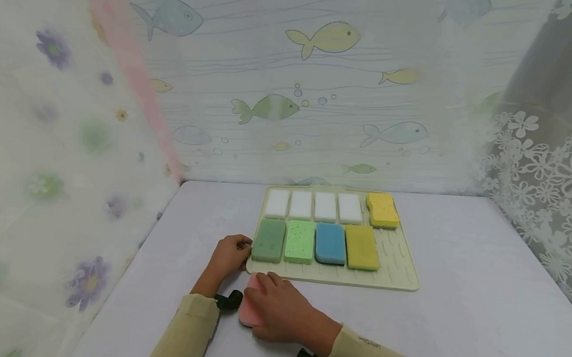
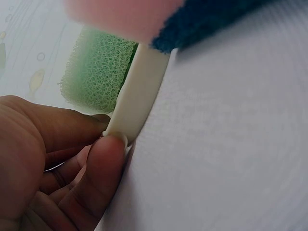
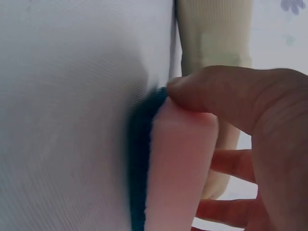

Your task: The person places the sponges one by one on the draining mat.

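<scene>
My right hand [image 1: 282, 309] grips a pink sponge [image 3: 180, 163] with a dark teal scouring layer, thumb at one end and fingers over the far side. The sponge is low over the white table, just in front of the cream tray [image 1: 392, 279]. At the tray's near left corner, my left hand [image 1: 230, 253] pinches the rim between thumb and fingertip, as the left wrist view shows. Right by those fingers lies a grey-green sponge [image 1: 269, 240]. Beside it in the front row are a speckled light-green sponge [image 1: 299, 242], a blue sponge [image 1: 330, 243] and a mustard-yellow sponge [image 1: 362, 247].
Along the tray's back row lie several white sponge blocks [image 1: 301, 205], with a bright yellow sponge [image 1: 383, 210] at the right end. A fish-print curtain [image 1: 268, 146] hangs behind the table, and a flowered curtain [image 1: 50, 189] borders the left side.
</scene>
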Tool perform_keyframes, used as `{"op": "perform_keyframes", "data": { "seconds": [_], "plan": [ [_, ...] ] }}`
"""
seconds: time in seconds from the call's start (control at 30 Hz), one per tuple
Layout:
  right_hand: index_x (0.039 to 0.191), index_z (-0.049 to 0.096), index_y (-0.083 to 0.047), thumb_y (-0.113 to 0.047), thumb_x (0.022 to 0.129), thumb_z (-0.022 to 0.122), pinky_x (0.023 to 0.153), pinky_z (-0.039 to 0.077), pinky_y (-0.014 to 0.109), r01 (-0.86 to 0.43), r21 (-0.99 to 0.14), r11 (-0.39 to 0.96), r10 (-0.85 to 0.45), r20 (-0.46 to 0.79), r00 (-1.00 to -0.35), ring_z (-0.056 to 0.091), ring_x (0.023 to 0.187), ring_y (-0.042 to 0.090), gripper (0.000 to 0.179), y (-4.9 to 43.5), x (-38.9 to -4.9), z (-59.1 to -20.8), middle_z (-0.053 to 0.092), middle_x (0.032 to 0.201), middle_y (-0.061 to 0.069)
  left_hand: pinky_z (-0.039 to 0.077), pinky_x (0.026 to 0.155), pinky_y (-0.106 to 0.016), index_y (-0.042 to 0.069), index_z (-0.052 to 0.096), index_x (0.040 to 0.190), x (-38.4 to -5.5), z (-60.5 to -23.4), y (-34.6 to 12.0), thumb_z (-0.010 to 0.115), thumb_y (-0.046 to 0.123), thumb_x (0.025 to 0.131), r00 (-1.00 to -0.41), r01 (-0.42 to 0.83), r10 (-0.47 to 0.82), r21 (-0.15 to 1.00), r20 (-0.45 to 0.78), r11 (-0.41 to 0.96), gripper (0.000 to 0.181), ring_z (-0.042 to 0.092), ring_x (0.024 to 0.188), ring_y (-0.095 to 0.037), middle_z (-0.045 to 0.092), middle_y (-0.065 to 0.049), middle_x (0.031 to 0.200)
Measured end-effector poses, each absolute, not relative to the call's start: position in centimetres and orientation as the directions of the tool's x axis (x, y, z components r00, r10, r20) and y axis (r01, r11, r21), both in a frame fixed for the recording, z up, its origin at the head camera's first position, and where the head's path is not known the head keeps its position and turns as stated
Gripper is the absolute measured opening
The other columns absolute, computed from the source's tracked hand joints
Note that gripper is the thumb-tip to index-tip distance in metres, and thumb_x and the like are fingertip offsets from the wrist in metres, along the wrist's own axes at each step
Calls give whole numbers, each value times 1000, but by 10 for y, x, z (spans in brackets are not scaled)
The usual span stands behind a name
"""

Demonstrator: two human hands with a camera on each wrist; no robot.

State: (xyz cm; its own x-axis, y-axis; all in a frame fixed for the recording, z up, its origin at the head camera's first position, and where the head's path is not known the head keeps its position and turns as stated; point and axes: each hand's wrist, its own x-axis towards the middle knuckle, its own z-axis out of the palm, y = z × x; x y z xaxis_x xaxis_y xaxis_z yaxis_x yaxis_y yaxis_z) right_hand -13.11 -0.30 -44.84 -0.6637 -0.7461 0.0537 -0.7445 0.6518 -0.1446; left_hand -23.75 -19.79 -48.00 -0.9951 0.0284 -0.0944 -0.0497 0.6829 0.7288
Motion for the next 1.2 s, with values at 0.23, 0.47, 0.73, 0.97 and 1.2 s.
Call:
{"op": "perform_keyframes", "data": {
  "seconds": [0.23,0.47,0.73,0.97,1.2],
  "plan": [
    [138,49,-35,-33,81,67,86,53,40,-772,-177,611,-776,63,-628,45,130,33,59,5,-129,-444,41,146,9,50,51,-27,6,67,116,-238,-480,-198,63,17,93,-996,-41,33,723,-88,689,26,61,54,-11,69,-6,89],
    [126,59,-30,-17,79,64,68,49,25,-829,-179,530,-815,163,-556,50,116,21,50,15,-128,-442,51,129,4,51,51,-28,5,67,116,-238,-481,-198,62,17,93,-995,-54,26,735,-97,675,26,62,55,-12,69,-7,91],
    [116,60,-27,-4,75,57,72,41,19,-837,-268,476,-826,188,-531,49,98,11,47,30,-127,-436,54,114,-2,50,50,-27,4,67,115,-237,-481,-197,62,17,93,-996,-41,29,729,-84,684,27,61,53,-12,69,-7,89],
    [124,58,-25,-5,76,56,94,49,31,-852,-287,438,-842,202,-501,54,120,19,52,48,-128,-429,53,133,5,50,50,-27,4,67,115,-236,-480,-198,60,16,93,-996,-44,29,725,-88,688,27,61,54,-12,69,-7,90],
    [125,58,-27,-6,75,59,90,49,29,-850,-281,446,-831,223,-509,52,119,15,55,63,-132,-422,51,134,1,49,51,-27,4,67,116,-236,-479,-197,61,17,93,-995,-45,29,720,-91,693,27,61,54,-11,69,-6,89]
  ]
}}
